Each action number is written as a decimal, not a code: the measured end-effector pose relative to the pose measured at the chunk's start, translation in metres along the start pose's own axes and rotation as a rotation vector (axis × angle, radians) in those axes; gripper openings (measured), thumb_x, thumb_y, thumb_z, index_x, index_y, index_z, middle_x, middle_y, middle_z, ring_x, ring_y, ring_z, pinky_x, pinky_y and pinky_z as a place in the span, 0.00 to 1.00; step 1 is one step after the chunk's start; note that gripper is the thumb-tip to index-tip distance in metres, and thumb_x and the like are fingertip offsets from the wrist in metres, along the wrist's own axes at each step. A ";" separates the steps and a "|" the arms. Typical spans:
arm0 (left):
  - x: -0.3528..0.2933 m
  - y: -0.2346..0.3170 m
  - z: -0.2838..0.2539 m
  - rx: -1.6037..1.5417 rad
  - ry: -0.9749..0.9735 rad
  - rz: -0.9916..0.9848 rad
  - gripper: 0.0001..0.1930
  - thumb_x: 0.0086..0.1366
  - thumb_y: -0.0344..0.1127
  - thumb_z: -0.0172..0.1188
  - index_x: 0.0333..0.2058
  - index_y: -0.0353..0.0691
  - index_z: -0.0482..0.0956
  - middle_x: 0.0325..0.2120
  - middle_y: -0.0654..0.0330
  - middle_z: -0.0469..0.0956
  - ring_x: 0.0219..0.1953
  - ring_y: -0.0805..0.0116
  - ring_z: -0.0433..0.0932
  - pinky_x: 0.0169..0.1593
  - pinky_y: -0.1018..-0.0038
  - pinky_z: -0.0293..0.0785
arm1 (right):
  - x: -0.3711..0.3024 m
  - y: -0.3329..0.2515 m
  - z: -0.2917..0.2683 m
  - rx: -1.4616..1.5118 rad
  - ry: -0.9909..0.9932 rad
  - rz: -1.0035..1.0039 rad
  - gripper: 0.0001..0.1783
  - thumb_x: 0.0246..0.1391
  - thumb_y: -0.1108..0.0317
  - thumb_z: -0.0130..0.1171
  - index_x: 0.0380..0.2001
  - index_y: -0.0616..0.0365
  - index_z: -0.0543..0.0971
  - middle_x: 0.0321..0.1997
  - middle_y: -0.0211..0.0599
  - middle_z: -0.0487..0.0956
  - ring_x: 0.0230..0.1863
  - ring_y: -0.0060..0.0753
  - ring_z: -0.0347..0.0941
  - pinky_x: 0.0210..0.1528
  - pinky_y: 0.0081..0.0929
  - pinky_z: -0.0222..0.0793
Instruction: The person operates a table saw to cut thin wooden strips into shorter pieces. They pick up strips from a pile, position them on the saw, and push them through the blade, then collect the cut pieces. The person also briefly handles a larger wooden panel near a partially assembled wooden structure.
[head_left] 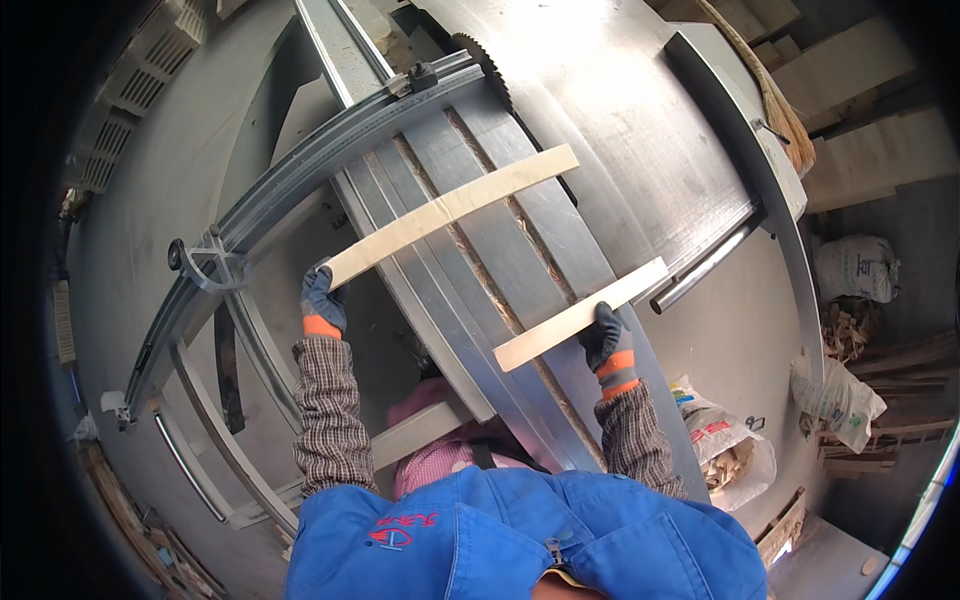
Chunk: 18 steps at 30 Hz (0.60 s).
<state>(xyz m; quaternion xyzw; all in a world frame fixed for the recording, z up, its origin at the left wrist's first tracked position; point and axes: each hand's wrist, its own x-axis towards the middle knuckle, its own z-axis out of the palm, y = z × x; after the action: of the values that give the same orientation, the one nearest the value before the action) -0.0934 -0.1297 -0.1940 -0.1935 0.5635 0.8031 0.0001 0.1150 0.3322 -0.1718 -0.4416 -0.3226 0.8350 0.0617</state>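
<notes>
My left hand [322, 300], in a dark grey glove with an orange cuff, grips the near left end of a long pale wooden strip [450, 208]. That strip slants up to the right across the grooved metal sliding table [480, 270] of a panel saw. On the right, my gloved right hand [606, 338] is closed on a shorter wooden strip [580, 314], holding it near its middle over the table's near right part. The two strips are apart. The toothed saw blade [484, 68] stands up past the far end of the table, beyond the fence.
A curved metal fence [340, 155] with a stop clamp crosses the far side. The flat steel table [620, 110] lies at the far right, with a guide rail [710, 255] along it. A sack of wood offcuts [725, 460] stands on the floor at the near right.
</notes>
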 end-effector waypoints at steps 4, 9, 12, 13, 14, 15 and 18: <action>-0.072 -0.020 0.028 0.093 -0.074 -0.167 0.11 0.64 0.33 0.61 0.45 0.43 0.76 0.38 0.62 0.79 0.37 0.70 0.79 0.35 0.77 0.82 | -0.016 -0.017 -0.015 -0.057 -0.064 -0.075 0.27 0.58 0.61 0.61 0.57 0.57 0.68 0.48 0.38 0.76 0.45 0.41 0.77 0.48 0.45 0.79; -0.117 -0.036 0.052 0.295 -0.187 -0.182 0.11 0.65 0.33 0.61 0.45 0.41 0.75 0.37 0.62 0.79 0.36 0.70 0.79 0.35 0.75 0.81 | -0.035 -0.033 -0.011 -0.177 -0.033 -0.101 0.26 0.59 0.63 0.59 0.58 0.61 0.67 0.49 0.39 0.75 0.45 0.38 0.77 0.48 0.42 0.80; -0.134 -0.036 0.051 0.404 -0.175 -0.215 0.11 0.65 0.33 0.61 0.45 0.39 0.75 0.36 0.61 0.78 0.35 0.70 0.79 0.34 0.75 0.80 | -0.043 -0.032 -0.010 -0.191 -0.065 -0.105 0.26 0.60 0.63 0.58 0.58 0.61 0.68 0.51 0.39 0.75 0.48 0.38 0.76 0.49 0.43 0.78; -0.141 -0.033 0.056 0.405 -0.175 -0.231 0.11 0.65 0.33 0.61 0.44 0.38 0.75 0.36 0.60 0.78 0.34 0.70 0.78 0.34 0.75 0.80 | -0.043 -0.030 -0.011 -0.184 -0.074 -0.102 0.26 0.60 0.63 0.58 0.59 0.61 0.67 0.51 0.38 0.75 0.48 0.37 0.75 0.50 0.43 0.78; -0.147 -0.029 0.061 0.404 -0.175 -0.247 0.11 0.65 0.33 0.61 0.44 0.38 0.75 0.36 0.60 0.78 0.33 0.70 0.78 0.33 0.75 0.80 | -0.043 -0.030 -0.013 -0.178 -0.083 -0.100 0.26 0.60 0.63 0.58 0.59 0.61 0.67 0.52 0.38 0.74 0.49 0.37 0.75 0.50 0.43 0.78; -0.150 -0.024 0.061 0.461 -0.210 -0.238 0.11 0.65 0.33 0.60 0.44 0.35 0.75 0.34 0.58 0.79 0.31 0.71 0.78 0.31 0.77 0.78 | -0.044 -0.028 -0.011 -0.179 -0.106 -0.095 0.28 0.60 0.63 0.58 0.61 0.61 0.66 0.52 0.38 0.75 0.50 0.38 0.75 0.52 0.44 0.77; -0.152 -0.022 0.052 0.674 -0.275 -0.224 0.12 0.65 0.35 0.59 0.43 0.34 0.75 0.33 0.59 0.79 0.29 0.73 0.77 0.30 0.78 0.75 | -0.046 -0.024 -0.005 -0.167 -0.089 -0.112 0.28 0.60 0.63 0.58 0.61 0.62 0.66 0.52 0.39 0.75 0.49 0.38 0.75 0.51 0.44 0.78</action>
<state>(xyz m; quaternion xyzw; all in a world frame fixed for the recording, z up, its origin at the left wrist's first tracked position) 0.0361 -0.0411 -0.1514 -0.1335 0.7662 0.5861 0.2271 0.1425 0.3357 -0.1277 -0.3888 -0.4175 0.8193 0.0568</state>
